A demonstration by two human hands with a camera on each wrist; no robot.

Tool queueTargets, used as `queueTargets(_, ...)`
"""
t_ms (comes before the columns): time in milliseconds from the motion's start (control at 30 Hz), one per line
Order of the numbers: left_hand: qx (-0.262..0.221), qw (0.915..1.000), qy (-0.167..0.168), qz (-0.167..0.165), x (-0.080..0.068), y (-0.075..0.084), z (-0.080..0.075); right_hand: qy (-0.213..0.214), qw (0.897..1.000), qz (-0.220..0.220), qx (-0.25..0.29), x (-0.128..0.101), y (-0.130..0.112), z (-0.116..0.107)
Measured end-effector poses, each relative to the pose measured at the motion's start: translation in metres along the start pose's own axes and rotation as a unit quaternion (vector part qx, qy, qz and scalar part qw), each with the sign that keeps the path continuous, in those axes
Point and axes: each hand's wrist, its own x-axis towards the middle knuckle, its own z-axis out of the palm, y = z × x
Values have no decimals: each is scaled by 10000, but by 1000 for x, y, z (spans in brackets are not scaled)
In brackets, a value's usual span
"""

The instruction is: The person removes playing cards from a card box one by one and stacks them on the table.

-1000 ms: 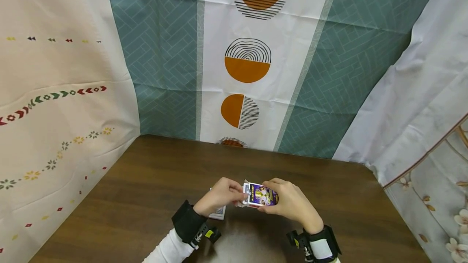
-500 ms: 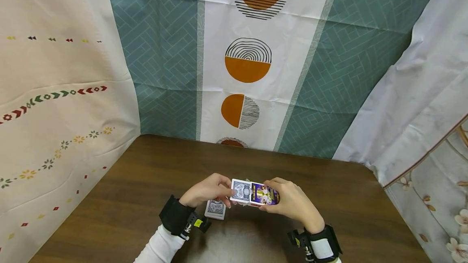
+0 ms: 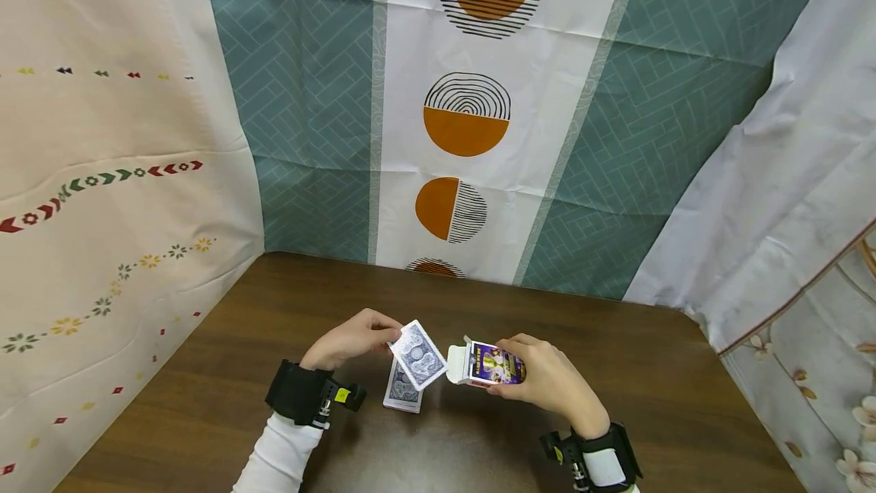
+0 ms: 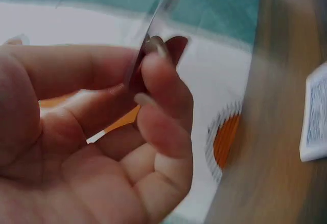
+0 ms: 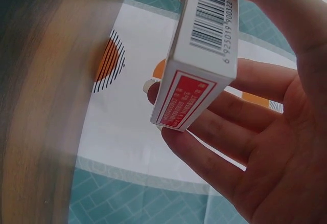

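over the near middle of the brown bench [image 3: 616,371], the work of getting cards out of their box looks only just begun. one card [image 3: 419,354] is clear of the box: the left hand [image 3: 349,339] pinches it by a corner between thumb and fingertips, back side up, tilted, held above the bench and just apart from the box mouth. in the left wrist view the card shows only as a thin blurred edge caught between the curled fingers [image 4: 162,88]. a small pile of cards [image 3: 402,392] lies face down on the bench right below the held card; how many it counts cannot be told, though it looks thin.

the right hand [image 3: 541,379] has its grip closed round the card box [image 3: 487,364], thumb on one side and fingers under the other, holding it level above the bench with its open end toward the left hand. the flap stands open. whether more cards sit inside cannot be seen from either view; the right wrist view shows only the barcode side [image 5: 204,45] and a closed red end. by the thin pile, i judge most of the deck is probably in the box.
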Motion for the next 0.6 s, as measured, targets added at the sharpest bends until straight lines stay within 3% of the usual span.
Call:
queueTargets(233, 209, 9944, 956, -410, 12, -33, -3, -13, 10000, 41, 2, 0, -1, 2)
queueTargets(433, 498, 9868, 1356, -730, 22, -48, 4, -23, 10000, 72, 26, 0, 0, 2)
queueTargets(600, 1066, 9793, 1574, -702, 27, -50, 9, -14, 10000, 30, 28, 1, 1, 1)
